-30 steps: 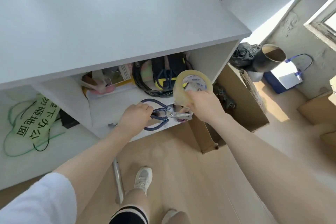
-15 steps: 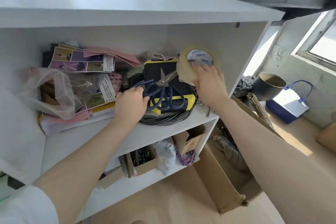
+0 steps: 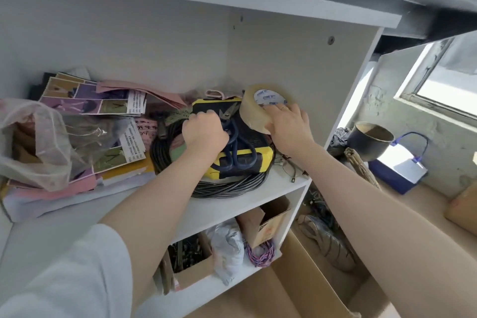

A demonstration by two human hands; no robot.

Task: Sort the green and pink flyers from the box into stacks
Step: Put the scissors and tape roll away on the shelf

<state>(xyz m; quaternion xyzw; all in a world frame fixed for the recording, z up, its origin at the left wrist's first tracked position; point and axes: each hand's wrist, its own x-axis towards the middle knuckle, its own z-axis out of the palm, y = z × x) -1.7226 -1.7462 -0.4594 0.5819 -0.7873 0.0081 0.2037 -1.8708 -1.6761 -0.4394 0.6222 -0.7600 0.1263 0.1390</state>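
Fingers of my left hand [image 3: 204,134] curl around the blue scissors [image 3: 238,147] lying on the yellow case [image 3: 260,156]; my right hand [image 3: 289,128] grips the tape roll [image 3: 260,107] beside it. Pink flyers [image 3: 144,94] sit unsorted on the shelf [image 3: 227,206], left of the cable coil [image 3: 232,186]. I judge sorting hasn't started.

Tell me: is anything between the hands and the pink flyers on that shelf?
Yes. Left hand holds the scissors, right hand the tape roll. A plastic bag and photo leaflets partly cover the pink flyers.
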